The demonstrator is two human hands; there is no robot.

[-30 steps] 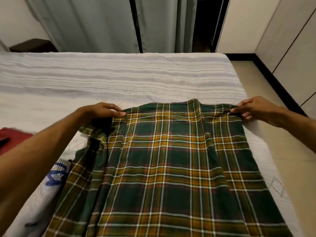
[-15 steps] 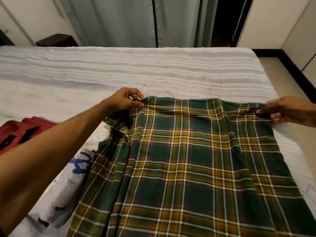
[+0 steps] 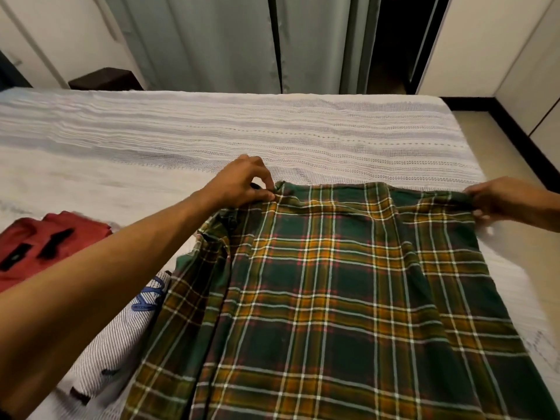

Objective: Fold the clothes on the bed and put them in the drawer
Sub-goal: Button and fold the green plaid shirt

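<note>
A: Nearest, the green plaid shirt [image 3: 348, 298] is lying spread on the bed [image 3: 212, 137], its lower hem running off the bottom of view. A striped white garment [image 3: 112, 353] is peeking out from under its left edge.

B: Hands?

A: The left hand [image 3: 242, 184] is pinching the shirt's far left corner between thumb and fingers. The right hand [image 3: 503, 198] is gripping the far right corner, fingers curled, close to the mattress edge.

B: Room to work?

A: Bare bedspread is stretching beyond. A red garment [image 3: 45, 244] is sitting left, partly cut off. Curtains [image 3: 212, 40] are hanging farthest back.
</note>
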